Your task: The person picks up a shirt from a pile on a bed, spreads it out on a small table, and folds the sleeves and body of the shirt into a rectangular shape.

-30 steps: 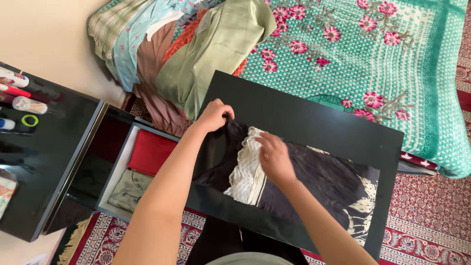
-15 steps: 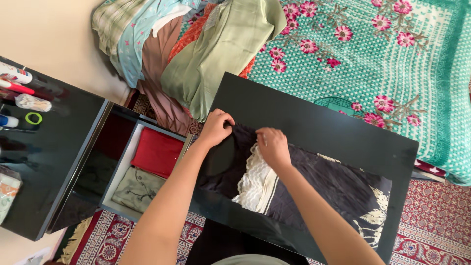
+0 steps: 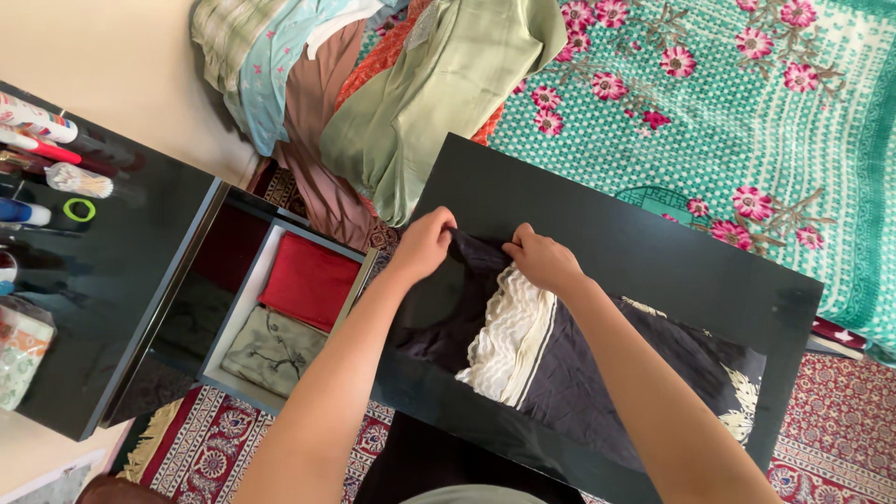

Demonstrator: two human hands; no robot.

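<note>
Looking straight down at a glossy black table [image 3: 653,271] with a dark garment [image 3: 579,373] spread flat across it. It's charcoal-black with a cream lace band [image 3: 504,341] running across the middle and a pale leaf print [image 3: 742,411] down at the right end. Both hands are bunched up at the garment's far edge, close together but not quite touching. The left hand [image 3: 425,245] is curled tight, fingers pinching a bit of the dark fabric. The right hand [image 3: 544,259] is also closed down, knuckles up, gripping the cloth right where the lace starts.

Off to the left there's an open drawer [image 3: 238,303] with a folded red cloth [image 3: 308,283] and a folded olive-grey one [image 3: 271,350] just beside it. The black dresser top [image 3: 112,280] next to that has a few tubes and bottles [image 3: 37,140] and a little green ring [image 3: 79,209] on it. Behind the table is a bed with a teal floral bedspread [image 3: 747,121], and a heap of clothes [image 3: 373,84] in green, brown, orange and light blue sits at its left end. Red patterned rug [image 3: 831,439] on the floor.
</note>
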